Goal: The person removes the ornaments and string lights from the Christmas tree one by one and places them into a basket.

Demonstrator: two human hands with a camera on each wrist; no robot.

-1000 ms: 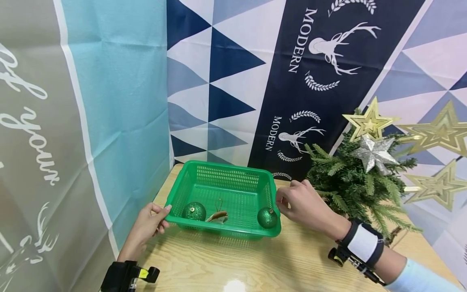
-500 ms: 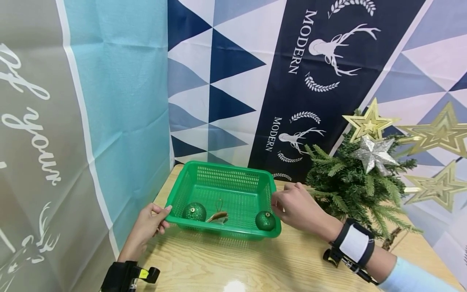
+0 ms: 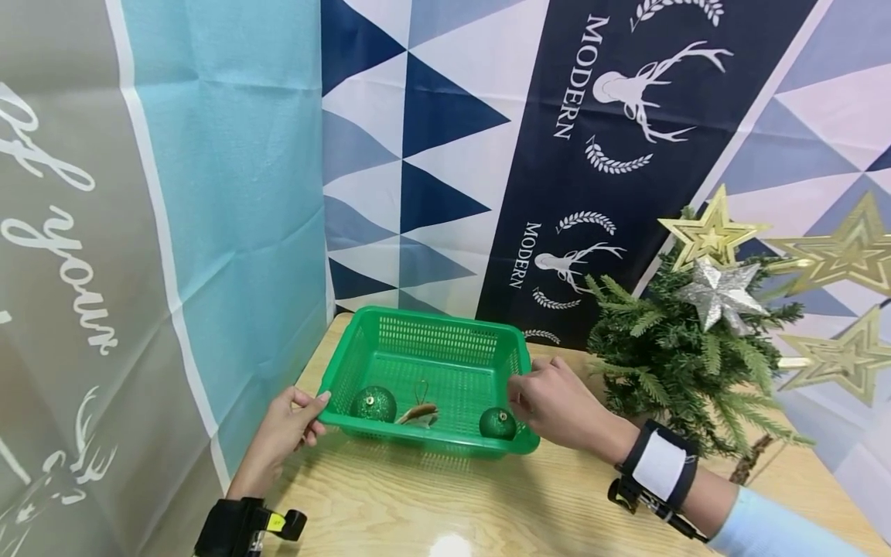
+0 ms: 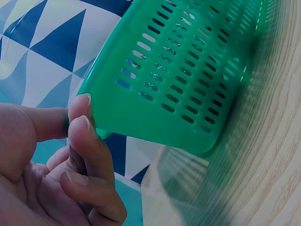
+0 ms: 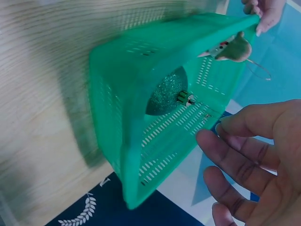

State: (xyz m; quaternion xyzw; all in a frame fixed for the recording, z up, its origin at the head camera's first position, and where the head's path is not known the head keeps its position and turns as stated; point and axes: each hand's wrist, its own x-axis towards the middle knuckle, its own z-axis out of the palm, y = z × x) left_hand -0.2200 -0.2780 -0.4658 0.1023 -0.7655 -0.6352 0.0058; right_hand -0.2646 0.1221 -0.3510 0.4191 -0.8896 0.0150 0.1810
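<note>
A green slotted plastic basket (image 3: 445,336) sits on a wooden table (image 3: 487,503). My left hand (image 3: 313,408) pinches its front left corner, thumb on top of the rim, as the left wrist view shows with the left hand (image 4: 80,115) on the basket (image 4: 188,70). My right hand (image 3: 520,393) hovers at the right wall with loosely spread fingers (image 5: 225,150) that hold nothing. Inside lie a glittery green ball (image 3: 372,404) at the left, a second green ball (image 3: 497,423) at the right, and a small brownish hanging ornament (image 3: 416,414) between them.
A small artificial fir tree (image 3: 668,363) with gold stars (image 3: 710,232) and a silver star (image 3: 720,294) stands right of the basket. Printed fabric backdrops (image 3: 230,193) close off the table at the left and back.
My right hand has moved left to the basket's right wall. The right-hand ball has rolled a little left inside the basket. The left hand keeps its pinch.
</note>
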